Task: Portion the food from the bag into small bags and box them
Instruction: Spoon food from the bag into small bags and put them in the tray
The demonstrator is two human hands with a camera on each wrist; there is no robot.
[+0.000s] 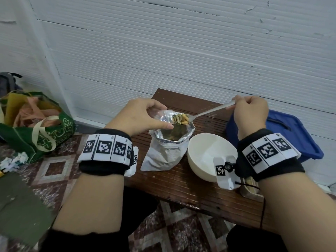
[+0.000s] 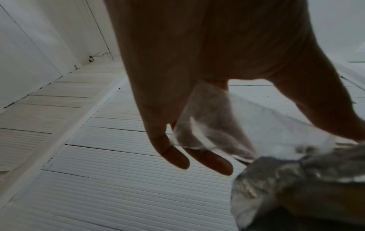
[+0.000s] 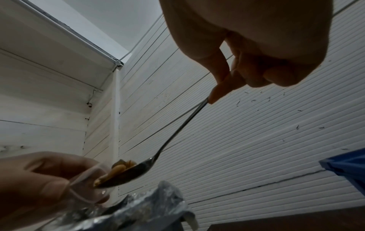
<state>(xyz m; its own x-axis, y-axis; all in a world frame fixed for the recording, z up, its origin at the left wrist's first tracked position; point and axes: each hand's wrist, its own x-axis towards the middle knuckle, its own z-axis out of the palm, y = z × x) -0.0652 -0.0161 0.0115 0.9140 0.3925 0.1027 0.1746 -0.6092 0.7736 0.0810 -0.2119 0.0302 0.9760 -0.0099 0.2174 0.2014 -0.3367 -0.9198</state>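
Observation:
A foil-lined food bag (image 1: 166, 151) stands open on the wooden table (image 1: 190, 188). Just above its mouth my left hand (image 1: 145, 117) pinches a small clear bag (image 1: 161, 117) open; in the left wrist view that small clear bag (image 2: 207, 125) hangs between thumb and fingers above the food bag (image 2: 296, 187). My right hand (image 1: 251, 111) grips the handle of a metal spoon (image 1: 209, 111). The spoon's bowl carries yellow and green snack pieces (image 1: 181, 118) at the small bag's mouth. In the right wrist view the spoon (image 3: 138, 170) meets the clear bag (image 3: 87, 184).
An empty white bowl (image 1: 209, 155) sits right of the food bag. A blue plastic box (image 1: 291, 139) stands at the table's right end. A green tote bag (image 1: 36, 128) lies on the tiled floor at left. A white panelled wall (image 1: 181, 42) runs behind the table.

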